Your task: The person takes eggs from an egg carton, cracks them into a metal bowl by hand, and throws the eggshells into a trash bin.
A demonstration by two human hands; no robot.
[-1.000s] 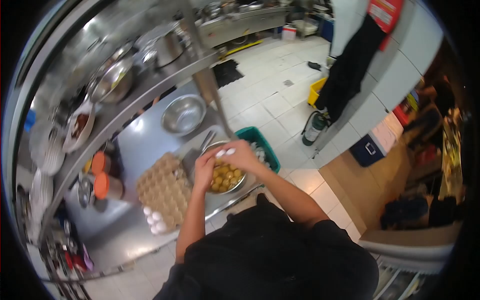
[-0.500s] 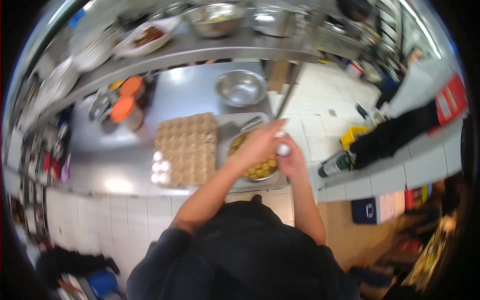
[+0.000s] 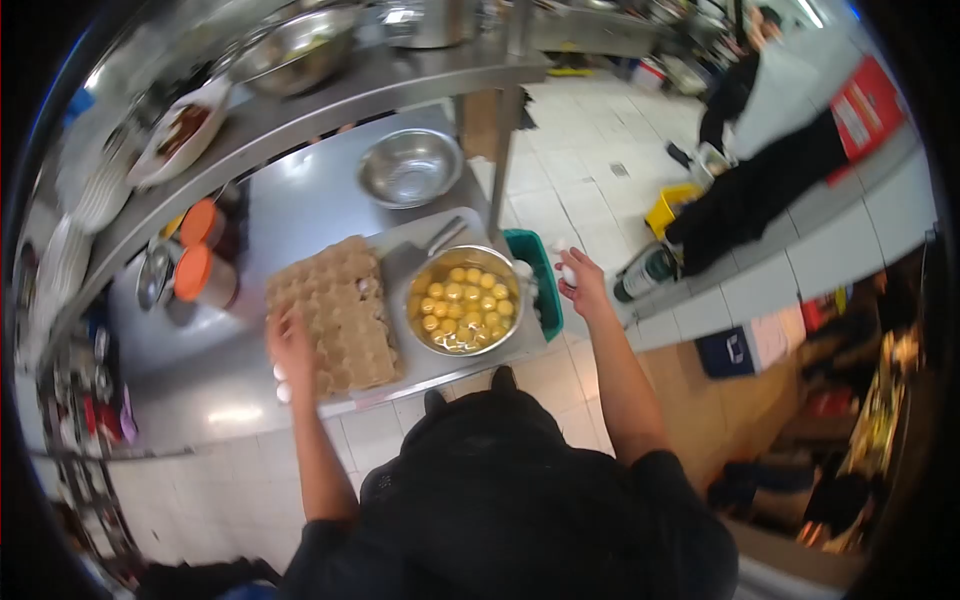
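Glossy yellow yolks (image 3: 465, 306) crowd a round metal bowl (image 3: 410, 318) on the desk (image 3: 238, 372). The right hand's (image 3: 582, 282) curled fingers hold a smooth white egg (image 3: 569, 275); the left hand's (image 3: 290, 347) are loosely spread over the dimpled cardboard tray (image 3: 340, 318), their grip unclear.

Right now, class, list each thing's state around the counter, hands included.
Yolk bowl: uncovered, many yolks
Second metal bowl: upright, empty
Egg tray: mostly empty
Orange-lidded jars: upright, lids on
Green bin: open, white pieces inside
Left hand: over tray
Right hand: gripping something white
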